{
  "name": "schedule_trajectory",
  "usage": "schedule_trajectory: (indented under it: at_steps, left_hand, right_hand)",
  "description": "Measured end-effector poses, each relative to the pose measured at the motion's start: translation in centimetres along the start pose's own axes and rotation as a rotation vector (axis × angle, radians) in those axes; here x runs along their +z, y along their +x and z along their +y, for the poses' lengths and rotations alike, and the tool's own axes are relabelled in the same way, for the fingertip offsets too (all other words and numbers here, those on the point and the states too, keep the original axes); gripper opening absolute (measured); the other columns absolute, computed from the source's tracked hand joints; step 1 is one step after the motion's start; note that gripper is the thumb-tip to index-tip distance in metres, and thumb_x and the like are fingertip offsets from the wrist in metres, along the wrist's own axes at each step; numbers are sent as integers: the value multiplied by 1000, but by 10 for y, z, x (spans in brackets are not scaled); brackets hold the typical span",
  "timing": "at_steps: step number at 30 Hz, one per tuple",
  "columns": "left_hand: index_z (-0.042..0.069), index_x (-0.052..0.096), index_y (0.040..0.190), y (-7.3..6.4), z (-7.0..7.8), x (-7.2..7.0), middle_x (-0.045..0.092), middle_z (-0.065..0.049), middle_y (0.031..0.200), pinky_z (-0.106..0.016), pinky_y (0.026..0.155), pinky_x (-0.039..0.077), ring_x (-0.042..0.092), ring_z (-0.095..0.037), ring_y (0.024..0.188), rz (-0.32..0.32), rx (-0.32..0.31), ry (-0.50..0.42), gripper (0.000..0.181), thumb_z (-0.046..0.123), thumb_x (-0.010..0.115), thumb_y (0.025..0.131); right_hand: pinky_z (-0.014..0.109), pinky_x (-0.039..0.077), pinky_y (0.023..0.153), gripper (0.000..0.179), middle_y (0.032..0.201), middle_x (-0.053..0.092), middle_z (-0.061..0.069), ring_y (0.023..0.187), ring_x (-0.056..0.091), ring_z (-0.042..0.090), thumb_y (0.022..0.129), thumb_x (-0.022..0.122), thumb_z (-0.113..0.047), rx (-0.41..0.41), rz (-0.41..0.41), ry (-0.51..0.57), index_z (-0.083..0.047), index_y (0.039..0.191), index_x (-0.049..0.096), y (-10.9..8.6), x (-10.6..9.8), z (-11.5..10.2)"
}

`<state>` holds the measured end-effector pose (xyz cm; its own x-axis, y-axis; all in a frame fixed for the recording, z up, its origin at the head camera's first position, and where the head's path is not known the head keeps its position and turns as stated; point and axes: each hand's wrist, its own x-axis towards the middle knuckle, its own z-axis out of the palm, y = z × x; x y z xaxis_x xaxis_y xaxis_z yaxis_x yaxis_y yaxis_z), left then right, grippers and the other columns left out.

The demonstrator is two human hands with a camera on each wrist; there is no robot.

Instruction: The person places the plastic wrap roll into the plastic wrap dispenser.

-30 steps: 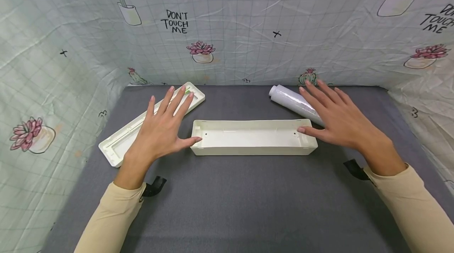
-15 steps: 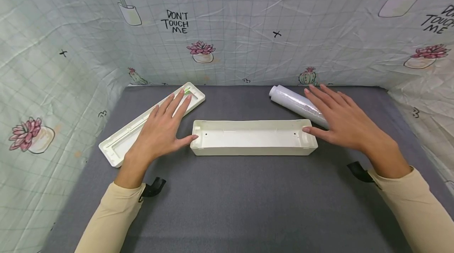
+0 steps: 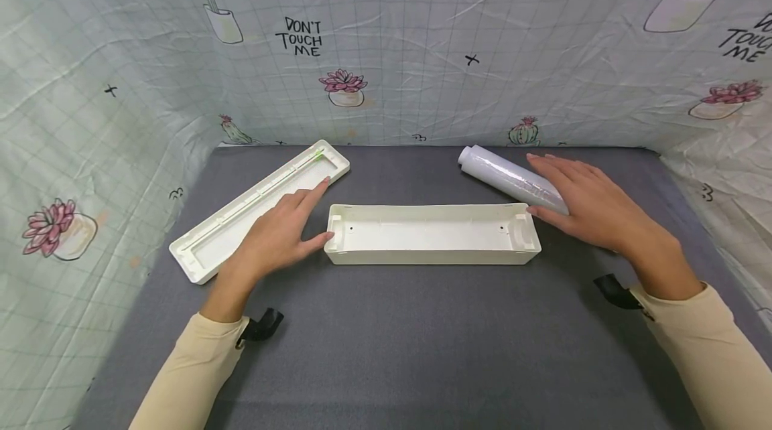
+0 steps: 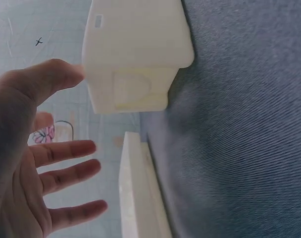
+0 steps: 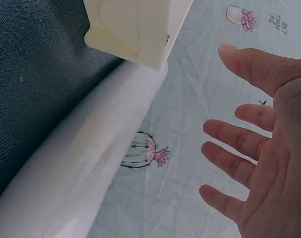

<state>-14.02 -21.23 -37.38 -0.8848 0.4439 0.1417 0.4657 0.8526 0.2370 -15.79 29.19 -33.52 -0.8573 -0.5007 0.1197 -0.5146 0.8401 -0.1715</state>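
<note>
A long white open-topped box [image 3: 433, 256] lies across the middle of the table, its inside bare. My left hand [image 3: 277, 232] hovers over the right side of a shallow white lid [image 3: 250, 203], which lies slanted with its hollow side up. Its thumb is at the box's left end [image 4: 135, 39]; whether it touches I cannot tell. A roll of cling film [image 3: 506, 179] lies slanted behind the box's right end. My right hand [image 3: 597, 209] is over the roll's near end, fingers spread and apart from the film [image 5: 81, 144] in the right wrist view. Neither hand holds anything.
A grey cloth [image 3: 416, 343] covers the table. Patterned fabric [image 3: 410, 48] with printed cacti hangs behind and at both sides. A small green mark [image 3: 318, 155] shows on the lid's far end. Black straps [image 3: 262, 326] stick out at the wrists.
My left hand has lowered and drawn back a little, uncovering more of the lid. My right hand has shifted right, away from the box's end. Box, lid and roll have stayed put.
</note>
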Motion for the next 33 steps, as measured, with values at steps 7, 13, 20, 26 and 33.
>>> schedule_trajectory:
  at_steps: [7, 13, 20, 26, 33]
  left_hand:
    - [23, 33, 159, -3, -1, 6, 58, -14, 138, -58, 92, 50, 54, -33, 127, -55, -12, -129, 74, 39, 68, 96]
    - [6, 47, 149, 1, -3, 10, 59, -13, 139, -51, 100, 49, 62, -30, 120, -90, 64, -307, 58, 23, 68, 98]
    - [2, 56, 140, 4, -4, 13, 63, -13, 135, -49, 96, 51, 64, -27, 113, -100, 74, -405, 46, 14, 66, 97]
    - [4, 55, 141, 3, -6, 14, 64, -12, 133, -47, 92, 53, 66, -27, 113, -149, 27, -510, 47, 15, 68, 97]
    - [4, 49, 146, 3, -9, 15, 64, -13, 131, -46, 92, 55, 63, -27, 117, -184, 8, -568, 57, 18, 71, 96]
  right_hand:
    - [67, 32, 107, 81, 155, 41, 23, 139, 40, 46, 96, 70, -39, 66, -38, 72, -15, 162, 28, 0, -1, 6]
    - [69, 33, 105, 76, 158, 37, 21, 142, 35, 48, 99, 67, -36, 106, -90, 164, -15, 162, 28, 1, -2, 14]
    - [71, 31, 106, 74, 159, 36, 22, 144, 30, 51, 100, 66, -30, 130, -124, 187, -12, 161, 28, 4, 0, 24]
    - [69, 31, 107, 72, 156, 40, 22, 143, 33, 51, 99, 68, -25, 119, -118, 215, -8, 159, 32, 4, 4, 34]
    - [68, 32, 107, 70, 156, 39, 26, 142, 35, 50, 98, 69, -20, 132, -138, 222, -3, 157, 35, 4, 8, 42]
